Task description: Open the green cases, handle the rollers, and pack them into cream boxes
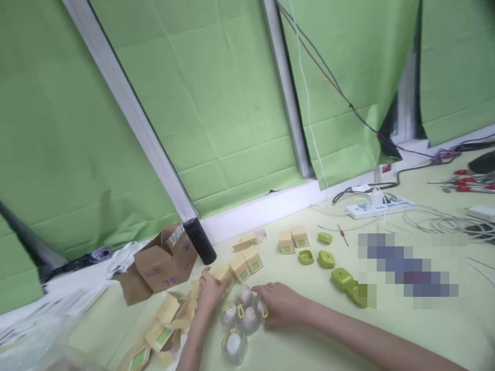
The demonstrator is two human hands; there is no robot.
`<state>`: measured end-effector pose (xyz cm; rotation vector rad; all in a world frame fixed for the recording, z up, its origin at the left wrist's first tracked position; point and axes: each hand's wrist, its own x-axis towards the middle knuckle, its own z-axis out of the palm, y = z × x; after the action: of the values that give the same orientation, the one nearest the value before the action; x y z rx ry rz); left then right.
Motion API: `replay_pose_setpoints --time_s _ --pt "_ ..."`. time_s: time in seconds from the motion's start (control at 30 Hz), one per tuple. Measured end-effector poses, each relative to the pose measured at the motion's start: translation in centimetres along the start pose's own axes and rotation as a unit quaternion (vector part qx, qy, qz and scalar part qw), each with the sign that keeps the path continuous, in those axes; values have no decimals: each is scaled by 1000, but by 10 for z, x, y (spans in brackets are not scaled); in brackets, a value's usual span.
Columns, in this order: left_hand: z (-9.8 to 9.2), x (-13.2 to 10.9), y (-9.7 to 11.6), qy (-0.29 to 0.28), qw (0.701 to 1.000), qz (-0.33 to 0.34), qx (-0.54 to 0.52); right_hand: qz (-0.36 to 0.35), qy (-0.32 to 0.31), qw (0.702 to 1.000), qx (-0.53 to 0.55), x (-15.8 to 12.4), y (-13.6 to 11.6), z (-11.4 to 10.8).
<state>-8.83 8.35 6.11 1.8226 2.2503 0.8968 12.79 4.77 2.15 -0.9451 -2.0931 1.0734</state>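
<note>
My left hand grips a small yellow carton at the left of a cluster of clear plastic bags holding white round items. My right hand rests on the right side of that cluster, fingers curled onto a bag with a yellow loop. More small yellow cartons with green labels stand just behind the hands. Flattened yellow cartons lie to the left of my left forearm.
A brown cardboard box and a black cylinder sit at the back left. Green plastic cases lie to the right, with two more cartons. A white power strip, cables and red-handled tools occupy the far right. Green curtains hang behind.
</note>
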Motion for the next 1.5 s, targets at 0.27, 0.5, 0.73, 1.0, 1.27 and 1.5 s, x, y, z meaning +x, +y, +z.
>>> replay_pose_setpoints --time_s 0.27,0.5,0.73,1.0,1.27,1.5 --pt "11 -79 56 -158 964 114 -181 102 33 935 338 -31 22 -14" --pt "45 -120 100 -189 950 175 -174 165 28 890 424 -58 25 -13" --pt "59 -119 86 -80 904 62 -415 194 101 957 192 -44 26 -46" --pt "89 -134 75 -245 925 59 -284 173 51 954 -238 5 37 -109" --pt "53 -133 78 -270 955 93 -84 40 -95 934 -342 -39 18 -73" --pt "37 -133 75 -275 954 77 -89 48 -25 966 -254 -73 16 -83"
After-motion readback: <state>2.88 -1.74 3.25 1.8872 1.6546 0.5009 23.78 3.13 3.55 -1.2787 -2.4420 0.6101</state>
